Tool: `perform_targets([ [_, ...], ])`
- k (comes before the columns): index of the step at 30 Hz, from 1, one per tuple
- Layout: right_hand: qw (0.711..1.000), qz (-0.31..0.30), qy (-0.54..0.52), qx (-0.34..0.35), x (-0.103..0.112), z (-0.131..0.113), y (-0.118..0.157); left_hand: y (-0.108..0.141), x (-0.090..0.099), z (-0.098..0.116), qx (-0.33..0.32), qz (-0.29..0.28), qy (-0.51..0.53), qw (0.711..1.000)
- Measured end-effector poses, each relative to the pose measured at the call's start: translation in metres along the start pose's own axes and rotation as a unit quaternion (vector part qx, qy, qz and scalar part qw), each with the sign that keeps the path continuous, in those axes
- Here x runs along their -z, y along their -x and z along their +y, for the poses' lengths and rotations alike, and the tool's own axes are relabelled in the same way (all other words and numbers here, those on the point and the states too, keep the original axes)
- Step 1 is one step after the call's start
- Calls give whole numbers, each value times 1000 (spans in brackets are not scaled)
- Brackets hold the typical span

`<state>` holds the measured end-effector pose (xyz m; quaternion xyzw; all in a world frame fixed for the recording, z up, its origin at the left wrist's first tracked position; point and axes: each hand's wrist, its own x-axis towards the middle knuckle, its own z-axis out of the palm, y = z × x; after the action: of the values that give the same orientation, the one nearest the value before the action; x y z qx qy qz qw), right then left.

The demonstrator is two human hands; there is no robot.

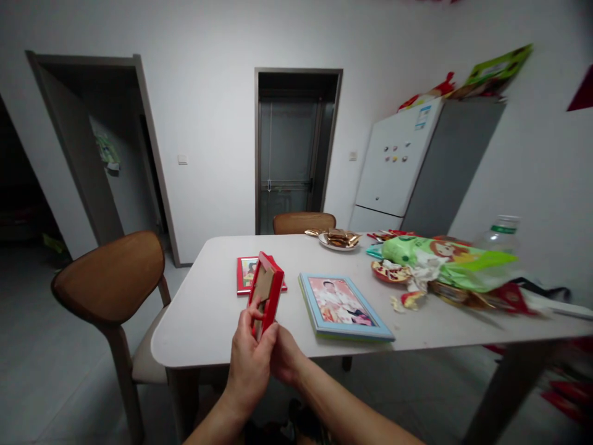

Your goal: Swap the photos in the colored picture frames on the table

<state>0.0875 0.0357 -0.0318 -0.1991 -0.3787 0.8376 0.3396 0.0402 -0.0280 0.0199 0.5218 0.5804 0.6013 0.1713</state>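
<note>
Both hands hold a small red picture frame (274, 295) upright above the table's front edge, its brown back turned to the left. My left hand (250, 349) grips its lower part, fingers on the back and thumb at the edge. My right hand (285, 355) is closed at its lower right corner, the fingers partly hidden behind my left hand. Behind the held frame, a second red frame (243, 276) with a colourful picture lies on the white table (204, 309). To the right lies a larger light blue frame (343, 306) with a photo, on top of something with a green edge.
Further right are a plate of wrapped snacks (339, 240), an opened pomegranate (390, 272), peel pieces (412, 300), a green bag (449, 259) and a clear bottle (503, 235). A brown chair (111, 278) stands at the left, another (303, 222) behind the table.
</note>
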Motion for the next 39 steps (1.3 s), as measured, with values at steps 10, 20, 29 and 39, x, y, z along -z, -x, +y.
perform_targets([
  [10,916,276,223,189,77,-94,11,-49,-37,13,-15,-9,270,963],
  [20,644,380,662,54,185,-172,28,-33,-112,-50,84,-152,-35,984],
  [29,557,373,739,74,170,-158,17,-40,-83,-66,83,-149,-101,980],
  [39,526,54,832,166,46,-48,-91,-57,-1,-87,60,-67,-200,976],
])
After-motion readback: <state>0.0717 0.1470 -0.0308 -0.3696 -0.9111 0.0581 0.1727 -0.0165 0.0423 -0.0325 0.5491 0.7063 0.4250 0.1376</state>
